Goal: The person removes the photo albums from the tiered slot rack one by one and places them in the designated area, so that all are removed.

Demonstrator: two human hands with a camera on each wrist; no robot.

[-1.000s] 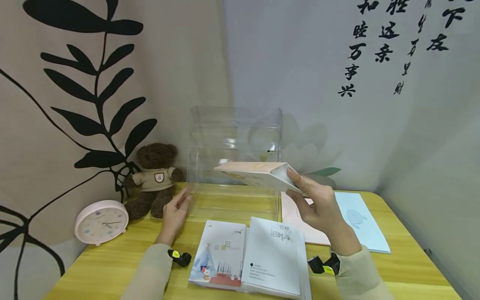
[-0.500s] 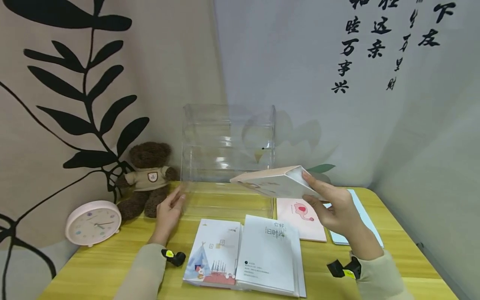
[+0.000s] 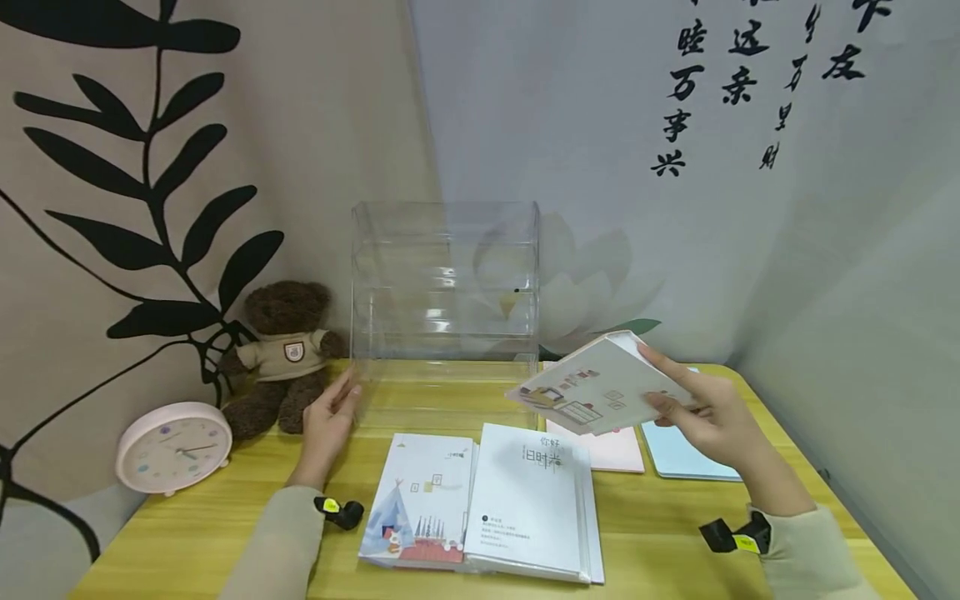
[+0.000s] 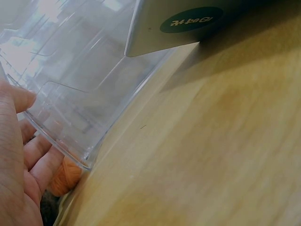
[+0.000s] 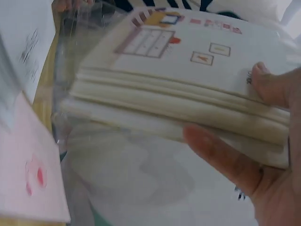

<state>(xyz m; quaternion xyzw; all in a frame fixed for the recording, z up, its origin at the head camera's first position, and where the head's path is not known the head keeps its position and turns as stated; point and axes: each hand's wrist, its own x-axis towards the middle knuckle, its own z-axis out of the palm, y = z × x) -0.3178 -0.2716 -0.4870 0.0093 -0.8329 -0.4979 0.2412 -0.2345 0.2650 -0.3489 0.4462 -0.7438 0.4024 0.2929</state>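
Note:
A clear plastic rack [image 3: 446, 283] with several tiers stands at the back of the table. My left hand [image 3: 326, 425] holds its left side edge; in the left wrist view, the thumb and fingers of the left hand [image 4: 26, 160] lie on opposite sides of the clear panel. Raised above the table at right, my right hand [image 3: 712, 417] grips a white illustrated notebook [image 3: 596, 387] by its right end, tilted. The right wrist view shows several layers along the edge of the notebook [image 5: 188, 56]; whether it is one or a stack I cannot tell.
In front of the rack lie a tent-picture notebook [image 3: 427, 500] and a white notebook [image 3: 525, 508], side by side. A pink booklet [image 3: 618, 454] and a light blue booklet [image 3: 686, 458] lie farther right. A teddy bear [image 3: 288, 358] and a round clock [image 3: 174, 450] occupy the left.
My right hand has moved right with the notebook, away from the rack's front, and its illustrated cover now turns toward me. The left hand stays at the rack's side. The head view has shifted slightly.

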